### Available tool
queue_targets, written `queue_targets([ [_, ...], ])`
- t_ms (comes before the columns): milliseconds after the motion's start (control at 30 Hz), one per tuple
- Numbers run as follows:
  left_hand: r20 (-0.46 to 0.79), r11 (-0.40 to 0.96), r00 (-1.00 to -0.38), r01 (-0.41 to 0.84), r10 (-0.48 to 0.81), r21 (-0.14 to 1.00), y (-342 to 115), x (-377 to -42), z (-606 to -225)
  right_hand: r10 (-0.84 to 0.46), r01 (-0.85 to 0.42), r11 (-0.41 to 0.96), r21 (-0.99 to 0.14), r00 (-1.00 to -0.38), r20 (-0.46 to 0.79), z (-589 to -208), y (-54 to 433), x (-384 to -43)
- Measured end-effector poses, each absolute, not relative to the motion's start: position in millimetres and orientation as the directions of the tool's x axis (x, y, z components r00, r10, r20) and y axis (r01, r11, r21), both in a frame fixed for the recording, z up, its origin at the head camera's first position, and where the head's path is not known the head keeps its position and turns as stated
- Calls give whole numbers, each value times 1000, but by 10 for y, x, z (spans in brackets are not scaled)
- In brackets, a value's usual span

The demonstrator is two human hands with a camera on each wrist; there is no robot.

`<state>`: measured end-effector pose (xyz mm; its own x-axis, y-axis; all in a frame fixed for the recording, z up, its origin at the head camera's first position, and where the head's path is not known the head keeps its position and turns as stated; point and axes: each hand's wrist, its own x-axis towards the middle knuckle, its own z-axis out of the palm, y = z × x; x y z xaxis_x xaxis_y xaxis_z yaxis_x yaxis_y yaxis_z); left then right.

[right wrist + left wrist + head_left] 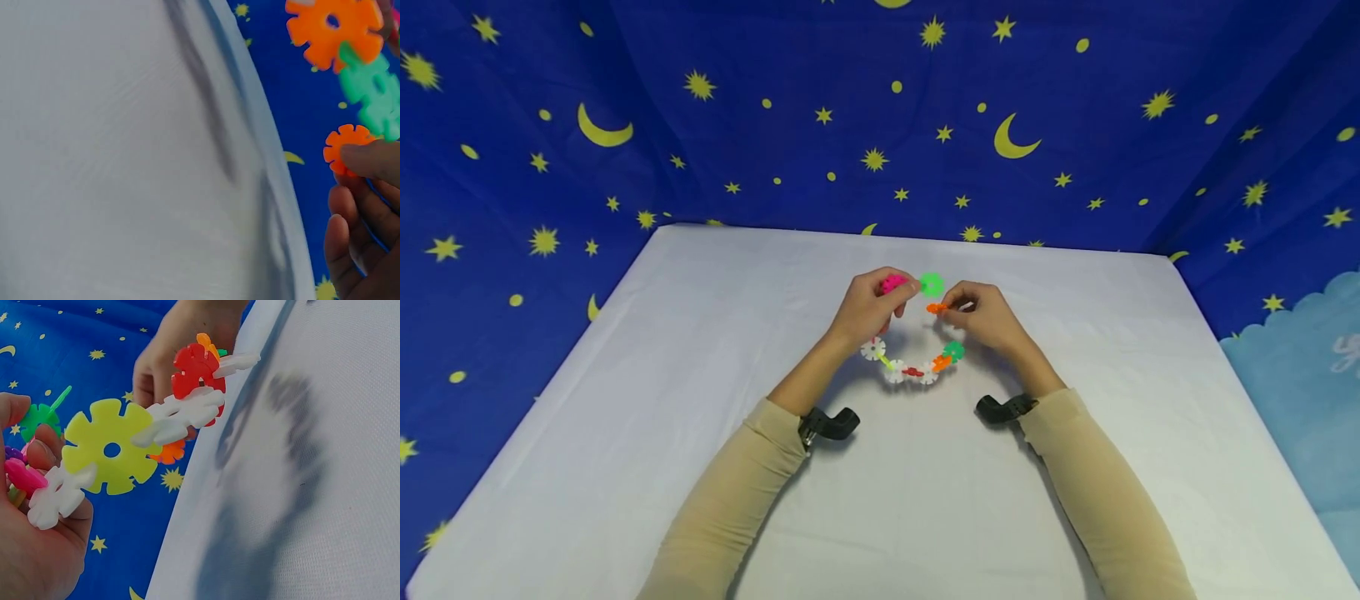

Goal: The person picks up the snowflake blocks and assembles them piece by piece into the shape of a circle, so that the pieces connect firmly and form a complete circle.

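A curved chain of notched plastic snowflake discs hangs between the hands over the table. My left hand grips its left end, near a pink disc and a bright green disc. Lower in the chain are white discs, a yellow disc, a red disc and a large orange disc. A teal disc ends the lower right part in the head view. My right hand pinches an orange disc between thumb and fingers, just below the bright green one.
A white cloth covers the table. Behind it hangs a blue curtain with yellow stars and moons. Black wrist cameras are strapped at both beige sleeves.
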<state>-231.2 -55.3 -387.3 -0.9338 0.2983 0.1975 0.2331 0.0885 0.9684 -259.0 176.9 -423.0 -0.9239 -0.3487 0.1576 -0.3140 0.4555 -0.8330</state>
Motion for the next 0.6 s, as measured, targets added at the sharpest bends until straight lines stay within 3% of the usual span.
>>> queue_targets([
  [233, 168, 89, -940, 203, 295, 975, -547, -2330, -3872, -291, -338, 393, -855, -928, 232, -3717, 1652, -2236],
  [600, 216, 92, -954, 239, 209, 967, -540, -2314, -3874, -293, -503, 341, -794, -860, 418, -3567, 1622, -2113],
])
